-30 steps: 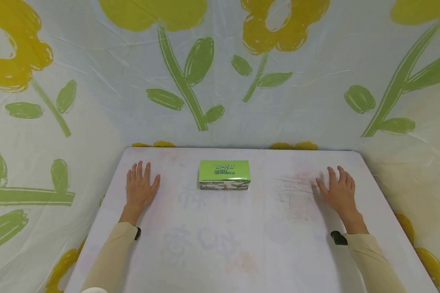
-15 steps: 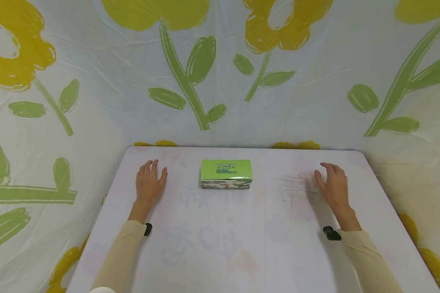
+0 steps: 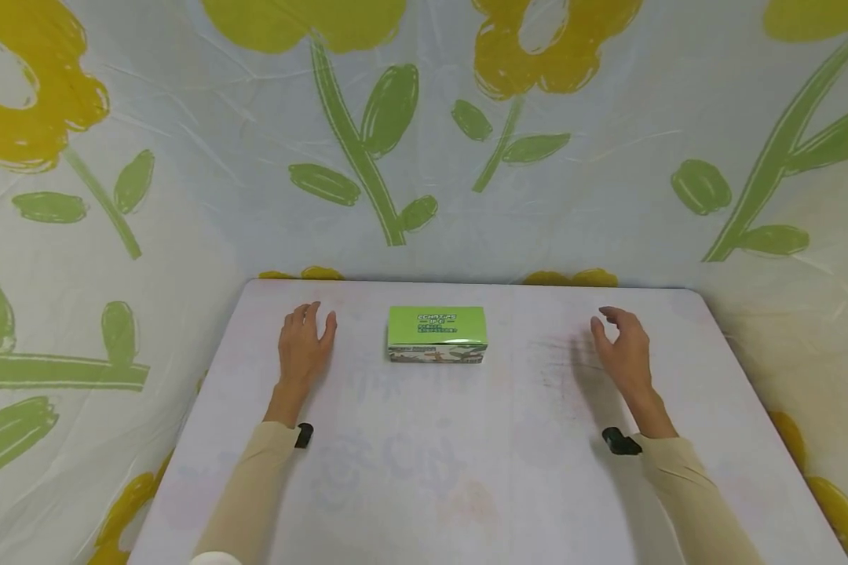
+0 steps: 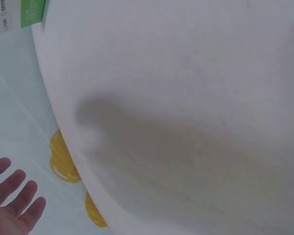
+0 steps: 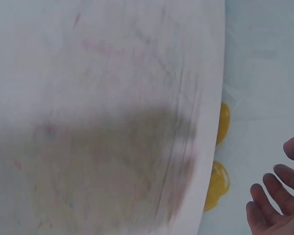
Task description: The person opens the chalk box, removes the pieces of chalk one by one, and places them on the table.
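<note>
A small carton [image 3: 436, 326] with a bright green top and a patterned, printed front side sits near the far edge of the table in the head view. To its left is my left hand [image 3: 302, 345], apart from the carton, with fingers loosely bent and nothing held. On the other side my right hand [image 3: 623, 350] hovers over its shadow, thumb and fingers spread in a loose curve and holding nothing. A corner of the carton [image 4: 32, 11] shows at the top left of the left wrist view. In the right wrist view only my right fingers [image 5: 279, 196] appear.
The white table [image 3: 410, 502] bears faint marks and pinkish smudges. Behind it and on both sides hangs a pale curtain [image 3: 254, 118] printed with yellow flowers and green stems. A dark wrist camera [image 3: 619, 441] is strapped at the right wrist.
Both hands have moved inward, the left to the right and the right to the left, nearer the carton. Their fingers, spread wider before, are now more bent. The carton rests where it was.
</note>
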Demonstrator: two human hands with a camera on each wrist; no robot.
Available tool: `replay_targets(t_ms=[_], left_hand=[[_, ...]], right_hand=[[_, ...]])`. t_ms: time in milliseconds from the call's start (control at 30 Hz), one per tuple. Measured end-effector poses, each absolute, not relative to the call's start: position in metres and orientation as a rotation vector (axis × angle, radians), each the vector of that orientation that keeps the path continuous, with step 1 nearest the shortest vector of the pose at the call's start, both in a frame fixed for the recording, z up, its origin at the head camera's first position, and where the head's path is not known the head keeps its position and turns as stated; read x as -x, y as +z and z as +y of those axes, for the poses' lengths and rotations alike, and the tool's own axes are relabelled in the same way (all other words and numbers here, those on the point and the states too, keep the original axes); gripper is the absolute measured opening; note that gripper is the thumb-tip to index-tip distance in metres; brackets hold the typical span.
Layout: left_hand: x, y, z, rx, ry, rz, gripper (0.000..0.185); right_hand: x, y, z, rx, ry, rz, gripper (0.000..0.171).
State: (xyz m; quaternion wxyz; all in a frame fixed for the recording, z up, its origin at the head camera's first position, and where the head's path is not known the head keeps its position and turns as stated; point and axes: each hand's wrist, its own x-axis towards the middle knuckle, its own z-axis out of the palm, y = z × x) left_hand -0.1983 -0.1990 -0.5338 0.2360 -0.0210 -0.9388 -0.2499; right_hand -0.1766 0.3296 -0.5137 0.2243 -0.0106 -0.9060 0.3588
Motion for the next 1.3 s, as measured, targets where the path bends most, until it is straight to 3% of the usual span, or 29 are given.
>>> replay_targets(t_ms=[467,1300], left_hand=[[0.198,-0.527,-0.172,0.066,-0.812,-2.557,0.046],[0.199,-0.525,-0.120,-0.005,-1.117,-2.584,0.047]], right_hand=[[0.187,-0.518,0.296,0.001,1.150,-2.366,0.029],[0.199,-0.512,0.230,0.083,1.485,-2.474,0.042]])
